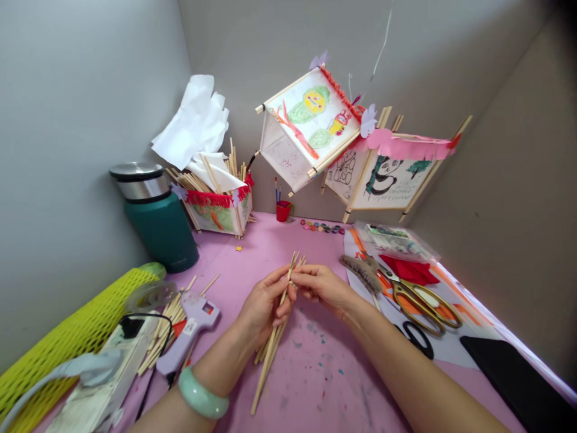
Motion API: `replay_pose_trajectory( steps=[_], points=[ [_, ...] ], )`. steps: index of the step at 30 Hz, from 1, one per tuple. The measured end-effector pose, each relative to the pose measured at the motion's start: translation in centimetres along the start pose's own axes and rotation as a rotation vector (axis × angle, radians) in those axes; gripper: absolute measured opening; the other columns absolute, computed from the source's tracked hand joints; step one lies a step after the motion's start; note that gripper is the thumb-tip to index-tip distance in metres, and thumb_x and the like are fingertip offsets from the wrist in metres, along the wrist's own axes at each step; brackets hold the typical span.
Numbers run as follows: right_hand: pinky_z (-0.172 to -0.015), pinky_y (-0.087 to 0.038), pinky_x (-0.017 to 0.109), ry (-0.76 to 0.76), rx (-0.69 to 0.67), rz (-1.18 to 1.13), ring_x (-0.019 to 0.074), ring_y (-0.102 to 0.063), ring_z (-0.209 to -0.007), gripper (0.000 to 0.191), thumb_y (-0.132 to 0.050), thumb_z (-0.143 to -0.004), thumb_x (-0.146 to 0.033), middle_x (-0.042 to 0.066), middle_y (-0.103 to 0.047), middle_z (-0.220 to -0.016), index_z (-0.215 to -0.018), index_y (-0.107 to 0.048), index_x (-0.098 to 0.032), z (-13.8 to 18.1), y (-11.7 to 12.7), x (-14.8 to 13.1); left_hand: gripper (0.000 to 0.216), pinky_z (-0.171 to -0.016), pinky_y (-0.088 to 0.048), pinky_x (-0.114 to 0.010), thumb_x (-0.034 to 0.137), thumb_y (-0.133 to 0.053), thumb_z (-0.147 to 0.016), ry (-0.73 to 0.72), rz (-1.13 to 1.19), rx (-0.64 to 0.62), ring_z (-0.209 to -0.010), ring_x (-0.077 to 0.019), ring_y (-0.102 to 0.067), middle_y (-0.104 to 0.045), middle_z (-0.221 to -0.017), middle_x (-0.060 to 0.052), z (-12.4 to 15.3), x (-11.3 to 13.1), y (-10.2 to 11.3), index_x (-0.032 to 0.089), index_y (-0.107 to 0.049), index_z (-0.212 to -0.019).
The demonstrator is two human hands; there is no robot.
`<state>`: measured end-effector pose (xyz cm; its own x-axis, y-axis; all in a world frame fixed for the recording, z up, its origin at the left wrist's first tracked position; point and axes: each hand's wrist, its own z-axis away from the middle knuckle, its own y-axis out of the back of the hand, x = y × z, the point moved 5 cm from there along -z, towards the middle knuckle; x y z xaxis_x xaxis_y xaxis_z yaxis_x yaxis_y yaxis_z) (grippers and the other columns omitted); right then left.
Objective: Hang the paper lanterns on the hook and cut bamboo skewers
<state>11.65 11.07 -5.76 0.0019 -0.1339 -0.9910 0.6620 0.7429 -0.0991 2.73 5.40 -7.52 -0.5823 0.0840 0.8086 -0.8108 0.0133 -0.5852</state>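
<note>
Near the middle of the pink tabletop, my left hand (265, 300) is closed round several thin wooden sticks (265, 373), whose lower ends fan out toward me. My right hand (322, 285) pinches the same sticks near their upper ends, its fingertips meeting those of the left. A small bit of something pale shows between the fingertips, too small to name. Left of my hands lie a lilac glue gun (192, 331) and a pile of loose wooden sticks (157, 343).
Paper lanterns with drawings (311, 114) hang at the back. A teal flask (160, 222) and a stick-filled box (216, 213) stand at the left, behind a power strip (103, 373). Gold-handled scissors (419, 300), a red cloth (408, 269) and a black tablet-like slab (514, 373) lie right.
</note>
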Motion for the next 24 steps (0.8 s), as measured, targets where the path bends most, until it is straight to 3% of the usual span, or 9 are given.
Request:
replay_pose_trajectory(
  steps=[3,7,9,14,24],
  points=[
    [-0.041,-0.016,0.021,0.002,0.041,0.029,0.0058,-0.033,-0.046,0.026,-0.058,-0.077,-0.039,0.000,-0.055,-0.059,-0.069,-0.058,-0.015,-0.2,0.3,0.1,0.036,-0.028,-0.021,-0.012,0.026,-0.052,-0.082,0.006,0.018,-0.011,-0.033,-0.0006,-0.033,-0.052,-0.066,0.003,0.1,0.1,-0.1,0.018,-0.052,-0.117],
    [-0.041,-0.019,0.021,0.066,0.264,0.116,0.0059,-0.031,-0.042,0.029,-0.060,-0.075,-0.045,-0.006,-0.041,-0.048,-0.072,-0.058,-0.016,-0.2,1.4,-0.3,0.036,-0.028,-0.020,-0.013,0.025,-0.052,-0.082,0.030,0.037,-0.014,-0.033,0.0001,-0.032,-0.052,-0.066,0.003,0.4,0.2,-0.2,0.018,-0.052,-0.117],
    [-0.041,-0.022,0.021,0.119,0.325,0.108,0.0059,-0.033,-0.042,0.029,-0.061,-0.074,-0.045,-0.007,-0.043,-0.049,-0.074,-0.057,-0.016,-0.1,1.7,-0.8,0.035,-0.028,-0.020,-0.013,0.025,-0.051,-0.082,0.051,0.031,-0.026,-0.032,-0.0001,-0.031,-0.053,-0.065,0.003,0.4,0.1,-0.3,0.018,-0.052,-0.116],
    [-0.043,-0.024,0.020,0.188,0.298,-0.019,0.0046,-0.035,-0.046,0.027,-0.062,-0.074,-0.040,-0.002,-0.055,-0.067,-0.088,-0.059,-0.017,0.0,1.6,-1.3,0.035,-0.028,-0.019,-0.014,0.026,-0.052,-0.082,0.085,0.015,-0.043,-0.031,-0.0005,-0.029,-0.054,-0.065,0.002,0.5,-0.2,-0.4,0.018,-0.051,-0.116],
    [-0.042,-0.020,0.020,0.172,0.268,-0.094,0.0048,-0.032,-0.042,0.024,-0.064,-0.073,-0.037,-0.006,-0.045,-0.050,-0.071,-0.053,-0.016,-0.4,2.4,-0.3,0.029,-0.027,-0.023,-0.014,0.026,-0.050,-0.083,0.074,-0.002,-0.047,-0.031,-0.0006,-0.031,-0.057,-0.068,0.001,0.5,-0.1,-1.0,0.014,-0.055,-0.110]
  ],
)
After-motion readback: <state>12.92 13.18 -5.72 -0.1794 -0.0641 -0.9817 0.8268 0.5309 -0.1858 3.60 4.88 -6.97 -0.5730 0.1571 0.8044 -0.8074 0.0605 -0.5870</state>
